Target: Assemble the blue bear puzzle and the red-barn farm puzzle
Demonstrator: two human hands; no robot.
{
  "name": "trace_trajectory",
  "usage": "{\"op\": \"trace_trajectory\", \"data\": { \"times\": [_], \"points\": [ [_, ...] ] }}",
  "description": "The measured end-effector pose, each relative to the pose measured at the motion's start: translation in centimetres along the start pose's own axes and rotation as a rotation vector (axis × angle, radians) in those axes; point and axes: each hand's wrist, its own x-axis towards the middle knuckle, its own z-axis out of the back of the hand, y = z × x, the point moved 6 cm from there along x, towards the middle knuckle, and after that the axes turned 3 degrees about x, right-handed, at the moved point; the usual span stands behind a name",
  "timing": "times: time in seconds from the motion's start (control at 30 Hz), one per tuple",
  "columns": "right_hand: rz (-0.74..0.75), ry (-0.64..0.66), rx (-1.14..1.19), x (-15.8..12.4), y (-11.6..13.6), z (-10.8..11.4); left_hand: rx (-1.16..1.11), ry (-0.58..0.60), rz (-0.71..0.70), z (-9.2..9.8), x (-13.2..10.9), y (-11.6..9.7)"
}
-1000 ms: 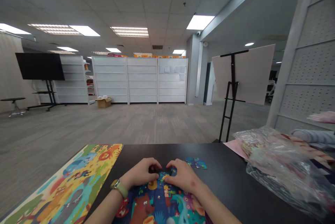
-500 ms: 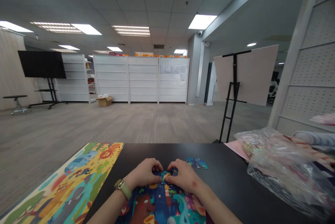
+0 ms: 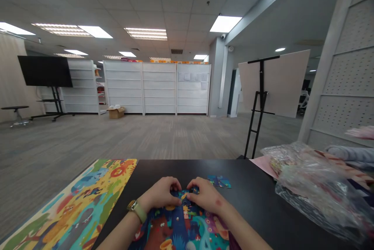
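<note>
A partly built, brightly coloured jigsaw puzzle [image 3: 181,230] lies on the black table [image 3: 257,199] close in front of me. My left hand [image 3: 160,193], with a watch on its wrist, and my right hand [image 3: 206,195] sit side by side at the puzzle's far edge. The fingers of both hands are curled and pinch a small puzzle piece [image 3: 184,195] pressed against that edge. Two loose blue pieces [image 3: 219,181] lie just right of my right hand.
A colourful picture sheet [image 3: 82,203] lies at the table's left. A crinkled clear plastic bag [image 3: 315,187] over pink and printed items fills the right side. Beyond the table stand an easel with a board [image 3: 271,82], white shelving [image 3: 157,88] and a black screen [image 3: 45,71].
Both hands stay at the puzzle's far edge. The fingers have drawn slightly closer around the small piece. The view has shifted a little.
</note>
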Motion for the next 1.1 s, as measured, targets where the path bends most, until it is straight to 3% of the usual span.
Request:
{"op": "trace_trajectory", "data": {
  "times": [0.3,0.43,0.67,0.77,0.97,1.1],
  "points": [
    [-0.026,0.014,0.003,0.1,0.0,-0.1,-0.080,-0.012,-0.031,-0.1,-0.1,0.0],
    [-0.034,-0.010,0.157,0.5,-0.4,0.1,-0.151,-0.014,-0.085,0.0,0.0,-0.6],
    [-0.208,0.031,0.427,1.0,-3.1,1.5,-0.420,-0.042,-0.141,-0.9,0.7,-1.1],
    [-0.252,0.058,0.419,0.8,-4.0,2.0,-0.352,-0.039,-0.156,-1.4,0.5,-1.9],
    [-0.254,0.029,0.237,0.6,-4.1,1.9,0.016,-0.061,-0.275,-1.5,-1.2,-4.7],
    [-0.222,0.009,0.129,0.5,-3.5,2.1,0.050,-0.032,-0.276,-1.6,-1.4,-5.0]
  ]
}}
